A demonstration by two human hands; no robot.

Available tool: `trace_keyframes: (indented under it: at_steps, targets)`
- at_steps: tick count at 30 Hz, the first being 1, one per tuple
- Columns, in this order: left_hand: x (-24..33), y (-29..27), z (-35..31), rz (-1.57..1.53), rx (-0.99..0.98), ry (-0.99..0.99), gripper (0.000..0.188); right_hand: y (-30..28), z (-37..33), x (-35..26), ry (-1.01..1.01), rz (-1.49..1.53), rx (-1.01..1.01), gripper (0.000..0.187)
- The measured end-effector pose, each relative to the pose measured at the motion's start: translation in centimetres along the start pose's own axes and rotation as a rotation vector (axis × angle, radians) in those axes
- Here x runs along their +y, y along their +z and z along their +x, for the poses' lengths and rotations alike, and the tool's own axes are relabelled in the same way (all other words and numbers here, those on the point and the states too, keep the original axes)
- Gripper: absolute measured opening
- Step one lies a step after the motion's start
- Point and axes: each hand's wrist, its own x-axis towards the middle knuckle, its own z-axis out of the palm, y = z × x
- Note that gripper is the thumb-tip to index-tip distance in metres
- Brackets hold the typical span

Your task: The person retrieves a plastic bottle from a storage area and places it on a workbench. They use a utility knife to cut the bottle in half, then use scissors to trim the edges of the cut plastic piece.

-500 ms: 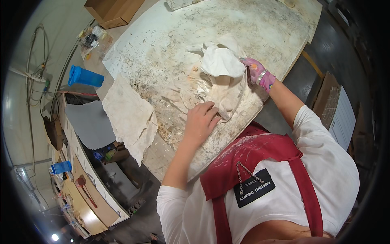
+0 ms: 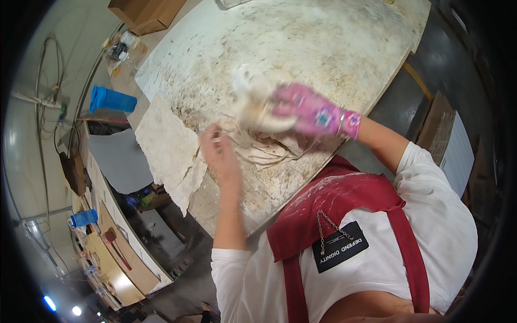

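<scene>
Seen from the head view, the pink-gloved right hand (image 2: 309, 110) grips a blurred, pale cloth wad (image 2: 257, 112) over crumpled cream cloth (image 2: 272, 148) on the stained desk (image 2: 344, 51); the bare left hand (image 2: 218, 153) curls alongside (holding anything? I can't tell). Working the wad seems in hand; next calls for steadying the cream cloth.

Gloved right hand (image 2: 309, 110), white cloth (image 2: 252, 82) shifted left; left hand (image 2: 219, 152) too

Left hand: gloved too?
No, the left hand shows bare skin; only the right hand wears a pink patterned glove.
</scene>
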Motion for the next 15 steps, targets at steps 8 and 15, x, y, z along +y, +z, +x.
trace_keyframes:
  at_steps: [8, 15]
  targets:
    - [-2.5, 2.0, 0.3, 0.734, -0.395, 0.148, 0.083, 2.7, -0.8, -1.1, -0.006, 0.458, 0.188, 0.056]
    - [-4.3, 3.1, -0.5, 0.459, -0.353, -0.008, 0.089, 2.1, -0.7, -3.1, 0.585, 0.834, -0.075, 0.097]
